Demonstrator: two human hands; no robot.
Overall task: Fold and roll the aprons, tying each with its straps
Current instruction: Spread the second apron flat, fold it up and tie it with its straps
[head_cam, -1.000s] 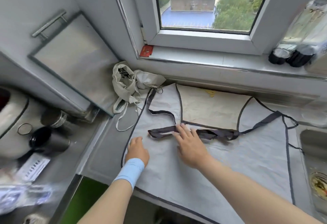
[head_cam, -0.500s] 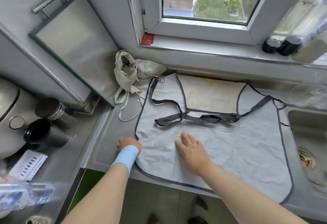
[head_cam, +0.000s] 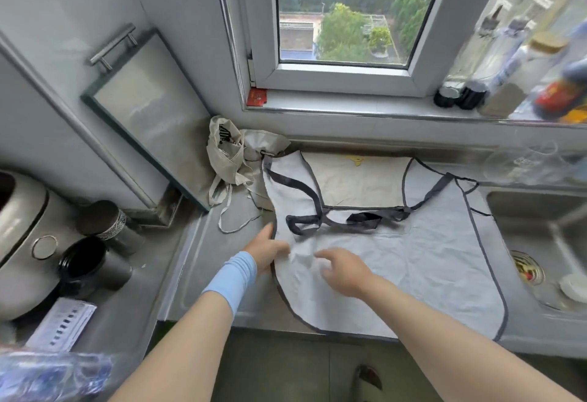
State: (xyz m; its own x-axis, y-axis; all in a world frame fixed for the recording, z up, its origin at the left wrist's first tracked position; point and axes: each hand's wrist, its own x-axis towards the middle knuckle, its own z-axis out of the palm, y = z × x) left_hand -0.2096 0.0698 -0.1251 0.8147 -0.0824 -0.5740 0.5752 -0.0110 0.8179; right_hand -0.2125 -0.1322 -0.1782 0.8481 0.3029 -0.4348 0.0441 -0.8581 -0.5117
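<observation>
Far left, I've got a rounded metal cooker (head_cam: 22,242) and two dark cups (head_cam: 95,269) on the steel counter (head_cam: 203,261). A framed panel with a bar handle (head_cam: 149,115) leans on the wall behind them. Next along, a crumpled beige cloth bundle (head_cam: 227,153) sits in the back corner, with its pale ties trailing over the counter.

Now the left hand (head_cam: 266,252), blue band (head_cam: 233,277) on the wrist. It's at the left hem of the grey apron (head_cam: 413,261), with the index finger stretched along the edge and the other fingers curled onto the hem, where the cloth is puckered up.

The grey apron lies spread flat on the counter in front of the window, and its near edge hangs over the front. Its dark straps (head_cam: 333,215) are gathered loosely across the middle. A beige apron (head_cam: 355,179) shows beneath it at the back.

The right hand (head_cam: 343,271) is over the cloth just beside that pucker, with its fingers loosely bent. It's blurred, so I can't tell if it's pinching anything.

Far right is the sink (head_cam: 540,220), and there are bottles (head_cam: 460,96) on the sill.
</observation>
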